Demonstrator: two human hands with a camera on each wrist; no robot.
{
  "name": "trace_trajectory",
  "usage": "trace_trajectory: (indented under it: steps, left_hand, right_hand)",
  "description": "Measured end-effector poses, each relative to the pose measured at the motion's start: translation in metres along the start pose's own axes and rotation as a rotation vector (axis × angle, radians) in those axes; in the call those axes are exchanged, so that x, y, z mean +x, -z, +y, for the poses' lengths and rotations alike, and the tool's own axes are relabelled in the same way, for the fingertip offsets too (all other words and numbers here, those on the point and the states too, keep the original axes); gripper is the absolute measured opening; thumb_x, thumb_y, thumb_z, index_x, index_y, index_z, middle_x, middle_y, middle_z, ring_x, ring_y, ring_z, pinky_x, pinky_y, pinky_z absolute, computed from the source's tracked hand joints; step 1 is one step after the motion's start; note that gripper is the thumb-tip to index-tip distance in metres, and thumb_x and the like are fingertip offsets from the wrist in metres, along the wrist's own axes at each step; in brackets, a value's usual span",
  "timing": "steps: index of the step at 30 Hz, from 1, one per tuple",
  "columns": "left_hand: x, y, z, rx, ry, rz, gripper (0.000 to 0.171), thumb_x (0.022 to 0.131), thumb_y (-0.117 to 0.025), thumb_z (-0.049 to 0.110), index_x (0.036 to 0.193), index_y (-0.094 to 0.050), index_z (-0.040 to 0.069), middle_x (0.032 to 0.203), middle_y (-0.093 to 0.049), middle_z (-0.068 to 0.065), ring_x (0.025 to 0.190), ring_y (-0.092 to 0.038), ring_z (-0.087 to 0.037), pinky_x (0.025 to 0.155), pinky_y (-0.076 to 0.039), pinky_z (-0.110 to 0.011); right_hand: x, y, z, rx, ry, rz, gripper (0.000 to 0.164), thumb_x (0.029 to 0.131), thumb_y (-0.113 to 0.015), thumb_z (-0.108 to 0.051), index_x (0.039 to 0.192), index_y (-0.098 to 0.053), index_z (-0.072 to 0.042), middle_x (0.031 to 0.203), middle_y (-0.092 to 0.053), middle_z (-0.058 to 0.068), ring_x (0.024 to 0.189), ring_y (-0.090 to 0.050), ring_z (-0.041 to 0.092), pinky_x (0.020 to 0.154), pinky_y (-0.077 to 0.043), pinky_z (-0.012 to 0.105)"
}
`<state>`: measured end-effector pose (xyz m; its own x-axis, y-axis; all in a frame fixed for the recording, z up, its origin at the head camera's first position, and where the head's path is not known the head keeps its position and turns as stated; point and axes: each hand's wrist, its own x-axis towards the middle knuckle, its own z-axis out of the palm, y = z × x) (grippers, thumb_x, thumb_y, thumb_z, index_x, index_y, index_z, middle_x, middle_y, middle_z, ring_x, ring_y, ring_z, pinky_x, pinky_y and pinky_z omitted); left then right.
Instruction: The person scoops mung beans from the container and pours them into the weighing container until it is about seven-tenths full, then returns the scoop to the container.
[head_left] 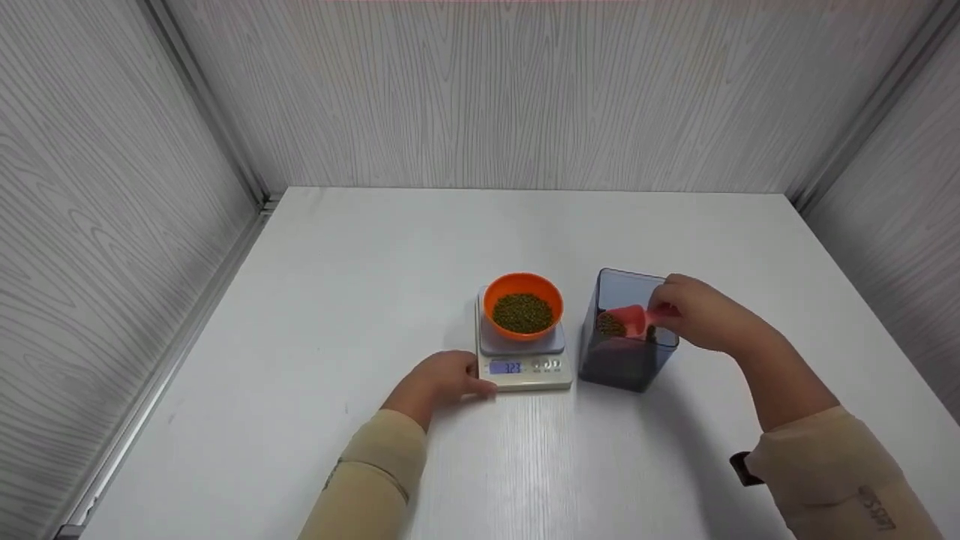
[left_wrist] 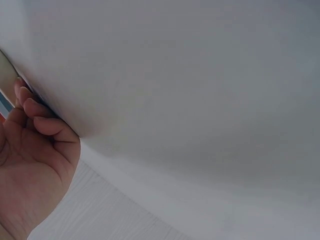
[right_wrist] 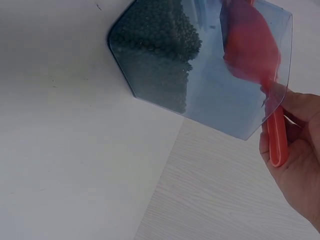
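White tabletop (head_left: 360,262): left hand (head_left: 448,376) grips a pale digital scale (head_left: 529,360) at its seven-o'clock corner; toward three o'clock, right hand (head_left: 697,311) grasps a red scoop (head_left: 634,321) of green beans (head_left: 610,325).

Soft, cool, fairly even light fills the head view, its source out of frame. A pale streak of glare lies on the smooth white tabletop (head_left: 480,465) at lower centre; a diffuse shadow falls left of the beige fabric sleeve (head_left: 840,469) at lower right. A thin pinkish fringe tints the top edge. The left wrist view is dim, grey and low in contrast, darker toward the right. The right wrist view darkens at upper left, where the translucent blue-grey plastic box (right_wrist: 215,95) looks hazy.
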<state>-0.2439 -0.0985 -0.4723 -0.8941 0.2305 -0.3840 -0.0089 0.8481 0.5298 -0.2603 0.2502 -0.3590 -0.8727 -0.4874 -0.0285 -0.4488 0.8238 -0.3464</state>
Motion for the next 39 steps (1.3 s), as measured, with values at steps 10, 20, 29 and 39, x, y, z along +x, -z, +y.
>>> trace_trajectory:
  steps: [10, 20, 29, 39]
  left_hand:
    - [0.000, 0.000, -0.001, 0.011, -0.015, 0.010, 0.038, 0.074, -0.070, 0.049, 0.073, -0.051, 0.016, 0.069, -0.046, 0.002, 0.074, -0.046, -0.017, 0.066, -0.034, -0.032]
    - [0.001, -0.001, -0.001, 0.008, -0.020, 0.014, 0.039, 0.073, -0.070, 0.049, 0.071, -0.049, 0.015, 0.066, -0.044, 0.002, 0.071, -0.045, -0.016, 0.064, -0.033, -0.031]
    - [0.001, -0.001, -0.001, -0.001, -0.009, 0.012, 0.039, 0.073, -0.070, 0.050, 0.073, -0.051, 0.016, 0.069, -0.046, 0.001, 0.074, -0.047, -0.017, 0.067, -0.034, -0.032]
    - [0.001, -0.001, -0.002, 0.002, -0.015, 0.017, 0.039, 0.073, -0.070, 0.050, 0.073, -0.050, 0.016, 0.068, -0.045, 0.002, 0.073, -0.046, -0.017, 0.066, -0.034, -0.032]
  right_hand:
    - [-0.009, 0.000, 0.010, 0.076, 0.002, 0.053, 0.010, 0.085, -0.062, -0.007, 0.094, -0.064, -0.008, 0.088, -0.053, 0.003, 0.083, -0.048, 0.018, 0.071, -0.044, 0.035]
    - [-0.015, -0.004, 0.020, 0.136, -0.020, 0.081, 0.009, 0.086, -0.063, -0.014, 0.094, -0.064, -0.013, 0.086, -0.053, 0.001, 0.080, -0.048, 0.018, 0.067, -0.045, 0.028]
    - [-0.021, -0.007, 0.028, 0.180, -0.011, 0.115, 0.012, 0.087, -0.063, -0.021, 0.097, -0.063, -0.014, 0.088, -0.053, 0.001, 0.080, -0.048, 0.017, 0.066, -0.045, 0.025]
    - [-0.029, -0.008, 0.034, 0.231, -0.037, 0.145, 0.015, 0.087, -0.063, -0.024, 0.099, -0.062, -0.014, 0.090, -0.054, 0.001, 0.081, -0.049, 0.019, 0.066, -0.046, 0.023]
